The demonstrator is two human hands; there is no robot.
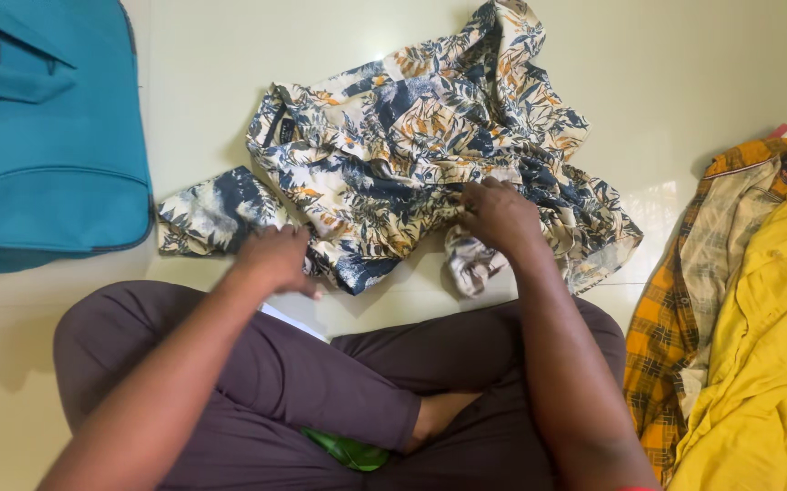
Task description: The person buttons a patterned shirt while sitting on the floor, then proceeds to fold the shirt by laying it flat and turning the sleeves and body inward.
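as both hands (275, 259) press, floral shirt (411, 155) (crumpled)

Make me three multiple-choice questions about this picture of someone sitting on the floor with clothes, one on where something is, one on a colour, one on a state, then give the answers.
1. Where does the blue bag lie?
A. upper left of the floor
B. on the person's lap
C. on the yellow garment

2. What colour is the plain garment at the right edge?
A. red
B. yellow
C. white

3. How does the leaf-print shirt lie?
A. neatly folded in a square
B. hanging from a hook
C. crumpled and spread on the floor

Answers: 1 A, the bag fills the upper left corner. 2 B, it is plain yellow, lying over an orange checked shirt. 3 C, the cloth is rumpled on the floor, with the left hand and the right hand both resting on it.
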